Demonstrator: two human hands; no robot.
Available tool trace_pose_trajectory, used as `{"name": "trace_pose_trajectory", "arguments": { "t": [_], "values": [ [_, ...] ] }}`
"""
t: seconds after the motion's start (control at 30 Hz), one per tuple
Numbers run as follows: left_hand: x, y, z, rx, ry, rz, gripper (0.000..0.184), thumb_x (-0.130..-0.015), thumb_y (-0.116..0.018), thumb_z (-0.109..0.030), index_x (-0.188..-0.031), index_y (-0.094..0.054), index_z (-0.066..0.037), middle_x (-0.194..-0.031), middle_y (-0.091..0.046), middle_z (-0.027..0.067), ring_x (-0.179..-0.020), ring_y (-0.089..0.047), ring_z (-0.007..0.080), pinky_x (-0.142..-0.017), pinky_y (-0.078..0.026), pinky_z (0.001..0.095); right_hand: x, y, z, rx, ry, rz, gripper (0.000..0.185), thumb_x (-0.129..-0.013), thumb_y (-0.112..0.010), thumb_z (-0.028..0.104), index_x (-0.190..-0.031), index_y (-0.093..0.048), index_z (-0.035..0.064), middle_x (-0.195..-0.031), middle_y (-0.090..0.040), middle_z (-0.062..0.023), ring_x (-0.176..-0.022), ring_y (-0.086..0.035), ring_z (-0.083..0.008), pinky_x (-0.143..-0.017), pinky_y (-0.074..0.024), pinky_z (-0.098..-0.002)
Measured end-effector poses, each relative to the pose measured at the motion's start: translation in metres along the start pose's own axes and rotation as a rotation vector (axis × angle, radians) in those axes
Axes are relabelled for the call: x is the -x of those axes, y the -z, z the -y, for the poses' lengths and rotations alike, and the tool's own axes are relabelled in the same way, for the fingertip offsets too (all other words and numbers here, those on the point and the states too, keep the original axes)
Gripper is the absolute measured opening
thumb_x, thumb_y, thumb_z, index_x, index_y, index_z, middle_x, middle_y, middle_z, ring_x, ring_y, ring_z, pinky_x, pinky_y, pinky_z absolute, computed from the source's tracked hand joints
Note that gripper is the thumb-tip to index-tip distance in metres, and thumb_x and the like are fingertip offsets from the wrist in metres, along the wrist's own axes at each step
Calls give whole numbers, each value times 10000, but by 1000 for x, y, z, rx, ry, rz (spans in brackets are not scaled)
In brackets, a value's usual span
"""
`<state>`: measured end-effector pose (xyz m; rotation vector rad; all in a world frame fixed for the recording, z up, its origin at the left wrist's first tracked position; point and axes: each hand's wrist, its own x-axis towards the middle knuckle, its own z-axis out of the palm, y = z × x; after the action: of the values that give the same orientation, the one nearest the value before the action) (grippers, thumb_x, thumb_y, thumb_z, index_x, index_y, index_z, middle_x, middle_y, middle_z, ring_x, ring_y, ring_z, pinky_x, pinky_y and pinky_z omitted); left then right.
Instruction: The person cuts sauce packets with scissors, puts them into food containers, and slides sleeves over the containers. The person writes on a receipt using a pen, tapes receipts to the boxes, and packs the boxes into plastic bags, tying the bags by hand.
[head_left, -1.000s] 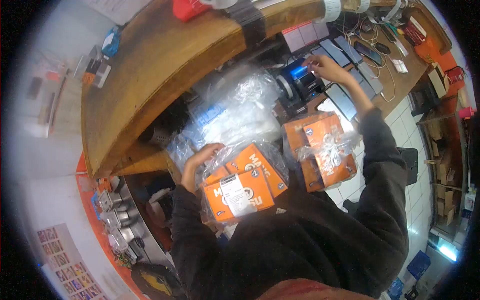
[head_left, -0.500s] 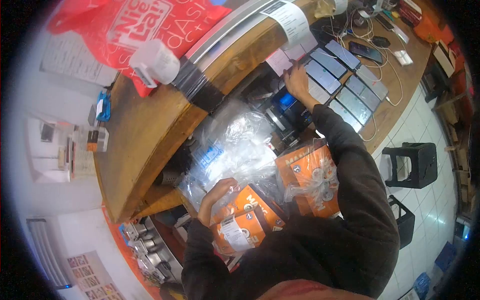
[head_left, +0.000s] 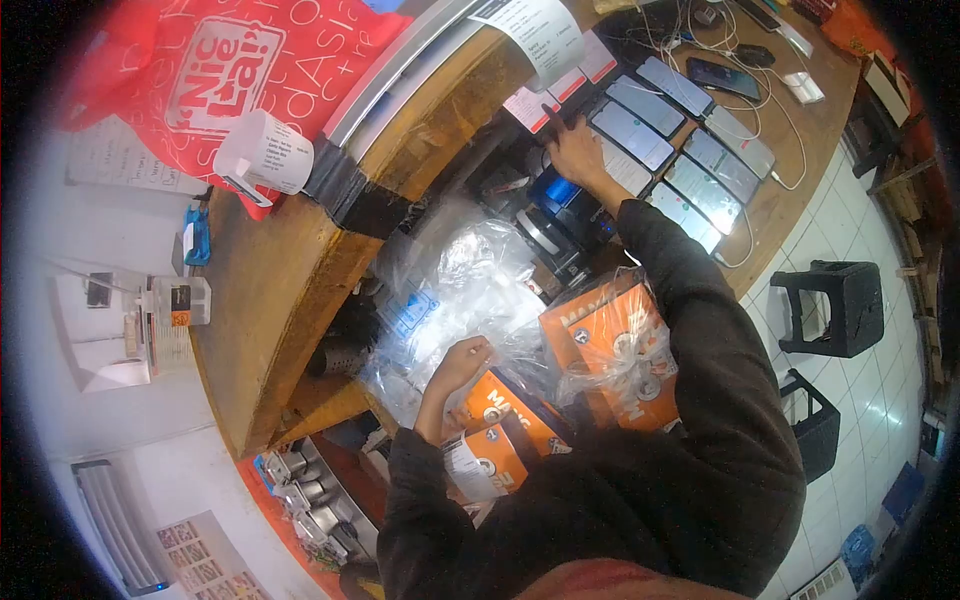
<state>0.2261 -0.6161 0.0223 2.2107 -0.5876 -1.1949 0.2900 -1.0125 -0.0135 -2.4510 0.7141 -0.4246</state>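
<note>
My right hand (head_left: 577,155) reaches to the far edge of a row of smartphones, fingers apart, index finger stretched towards a pink printed slip (head_left: 528,106). Beside it lies a lit phone (head_left: 632,137). Below that wrist is a dark device with a blue top (head_left: 556,190). My left hand (head_left: 458,368) is curled closed just above an orange box (head_left: 505,405), against a heap of clear plastic bags (head_left: 470,270). What its fingers hold, if anything, is hidden. A smaller orange box with a white label (head_left: 475,470) sits against my body. Another orange box (head_left: 615,340) is wrapped in a knotted clear bag.
A curved wooden counter (head_left: 300,290) rises on the left, carrying a red bag (head_left: 240,90) and a receipt roll (head_left: 265,150). Charging cables (head_left: 775,115) trail over the phones. Black stools (head_left: 830,305) stand on the tiled floor. Metal containers (head_left: 310,490) are at lower left.
My left hand has lifted slightly away from the labelled box, and its fingers have curled. My right hand still reaches by the phones and slips. The whole view has shifted a little.
</note>
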Motion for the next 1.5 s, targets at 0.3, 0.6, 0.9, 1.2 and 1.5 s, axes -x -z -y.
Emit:
{"name": "trace_pose_trajectory", "arguments": {
  "t": [0.3,0.6,0.9,1.2,1.5],
  "values": [
    [4,-11,-5,-41,15,-95,222,-877,-551,-227,-890,-601,-11,-777,-614,109,-742,-569,166,-734,-453,301,3,1,1,-88,-20,-137,501,-871,-519,296,-1323,-394,120,-1138,-474,-241,-1047,-512,-396,-849,-391,-510],
    [7,-19,-18,-72,-25,-135,228,-877,-526,-232,-882,-593,-14,-786,-599,158,-730,-563,216,-702,-440,321,3,-4,0,-34,7,-147,519,-831,-541,272,-1303,-422,90,-1131,-466,-218,-1076,-483,-367,-863,-366,-508],
    [4,-25,-32,-197,90,-224,241,-860,-513,-247,-845,-608,-26,-777,-615,208,-746,-608,364,-680,-461,409,4,-1,0,-82,18,-154,507,-836,-535,234,-1305,-411,86,-1116,-484,-216,-1016,-525,-353,-841,-376,-485],
    [3,-33,-31,-263,78,-227,273,-876,-490,-266,-921,-584,-14,-820,-596,235,-803,-600,371,-713,-449,414,6,-8,-3,-58,143,-246,359,-860,-505,226,-1183,-550,77,-1039,-543,-188,-968,-536,-316,-829,-372,-442],
    [-10,-35,-1,-129,70,-133,285,-842,-484,-249,-918,-612,-7,-891,-619,201,-862,-592,349,-792,-442,394,6,-7,-1,23,175,-190,322,-872,-489,222,-1144,-615,104,-1044,-566,-169,-955,-532,-282,-832,-364,-428]
  ]
}}
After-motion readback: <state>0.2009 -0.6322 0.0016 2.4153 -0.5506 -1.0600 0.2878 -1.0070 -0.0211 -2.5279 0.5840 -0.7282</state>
